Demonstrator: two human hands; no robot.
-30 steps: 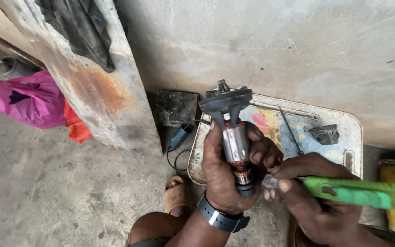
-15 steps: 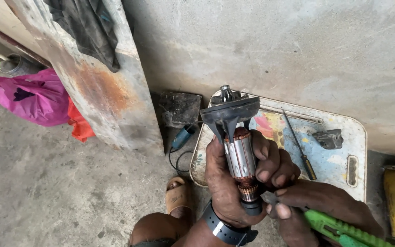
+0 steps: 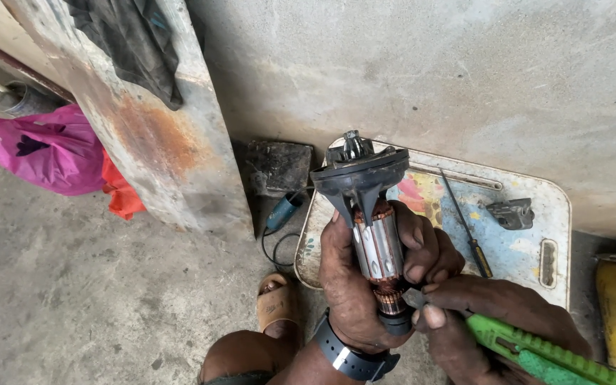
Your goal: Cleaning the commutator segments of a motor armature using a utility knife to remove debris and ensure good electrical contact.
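My left hand [image 3: 354, 285] grips a motor armature [image 3: 376, 242] upright, its dark fan end [image 3: 359, 175] on top and the copper commutator low near my palm. My right hand [image 3: 493, 321] holds a green utility knife [image 3: 536, 349], with its tip pressed against the lower end of the armature. A dark watch [image 3: 354, 356] sits on my left wrist.
A worn white tray [image 3: 529, 242] lies on the concrete floor and carries a thin screwdriver [image 3: 468, 224] and a small grey metal part [image 3: 511, 212]. A rusty metal sheet [image 3: 158, 128] leans at left, beside a pink bag [image 3: 44, 146]. My sandalled foot [image 3: 276, 303] is below.
Both hands and the armature have shifted slightly right and lower in view. My right hand has drawn in under the armature, so less of the green knife shows.
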